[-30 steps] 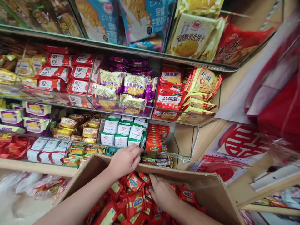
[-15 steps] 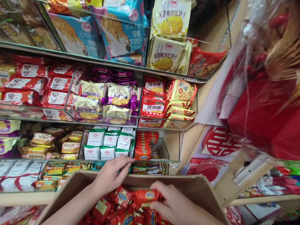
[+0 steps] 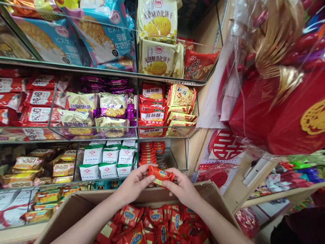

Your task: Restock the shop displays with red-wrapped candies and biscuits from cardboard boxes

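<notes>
A small red wrapped snack packet point(image 3: 160, 174) is held between both hands above the far edge of a cardboard box point(image 3: 83, 200). My left hand point(image 3: 138, 179) pinches its left end with thumb and fingers. On its right end, my right hand point(image 3: 179, 184) grips with the thumb in front. Many similar red packets point(image 3: 156, 217) fill the box below. Just behind the hands, a shelf compartment holds stacked red packets point(image 3: 148, 154), partly hidden by my fingers.
White and green packets point(image 3: 108, 156) stand left of the red stack. Glass-fronted shelves point(image 3: 122, 133) with other snacks rise above. At the right hang red bags in clear plastic point(image 3: 269, 112), beside a wooden shelf post point(image 3: 235, 183).
My right hand has lifted a red packet up from the box. My left hand has moved right and now holds it too. The view has shifted, so the shelves appear farther left.
</notes>
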The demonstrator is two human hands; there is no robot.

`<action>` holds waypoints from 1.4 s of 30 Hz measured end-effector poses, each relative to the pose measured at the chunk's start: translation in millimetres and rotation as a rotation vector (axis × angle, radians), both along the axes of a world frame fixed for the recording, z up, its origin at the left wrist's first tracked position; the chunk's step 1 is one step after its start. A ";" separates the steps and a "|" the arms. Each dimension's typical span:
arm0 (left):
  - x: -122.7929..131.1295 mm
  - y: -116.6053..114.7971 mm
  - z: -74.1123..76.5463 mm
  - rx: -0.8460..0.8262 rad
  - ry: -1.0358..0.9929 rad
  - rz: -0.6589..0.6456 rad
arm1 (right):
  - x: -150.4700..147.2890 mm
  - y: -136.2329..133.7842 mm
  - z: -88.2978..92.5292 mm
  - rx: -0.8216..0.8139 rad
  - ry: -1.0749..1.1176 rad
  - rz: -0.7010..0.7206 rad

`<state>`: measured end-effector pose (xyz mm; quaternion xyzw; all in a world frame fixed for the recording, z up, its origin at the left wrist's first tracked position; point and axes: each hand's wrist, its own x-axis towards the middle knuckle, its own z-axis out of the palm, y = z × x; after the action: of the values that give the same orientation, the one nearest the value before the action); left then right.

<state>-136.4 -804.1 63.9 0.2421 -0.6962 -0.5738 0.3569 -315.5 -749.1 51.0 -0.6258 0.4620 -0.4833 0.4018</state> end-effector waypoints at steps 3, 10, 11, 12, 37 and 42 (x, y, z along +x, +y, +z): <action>2.0 -1.6 -4.0 0.031 0.022 0.026 | 1.4 0.0 -2.2 -0.043 0.007 -0.088; 2.4 4.9 0.0 0.269 0.060 0.049 | 7.1 1.4 -11.8 -0.557 0.335 -0.235; 2.5 6.2 1.1 0.293 0.071 0.066 | 7.6 3.3 -13.5 -0.581 0.382 -0.181; 2.8 7.3 2.0 0.313 0.090 0.084 | 7.8 5.6 -14.6 -0.590 0.427 -0.118; 3.0 6.1 -3.3 0.230 0.135 0.166 | -11.9 -34.2 20.2 -0.214 0.330 -0.343; 4.5 8.1 -7.7 0.124 0.048 0.161 | -22.4 -90.1 36.8 -0.020 0.885 -0.485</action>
<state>-131.9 -796.0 56.2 0.3049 -0.6288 -0.5911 0.4027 -337.9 -839.2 87.8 -0.6492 0.7155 -0.2554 0.0375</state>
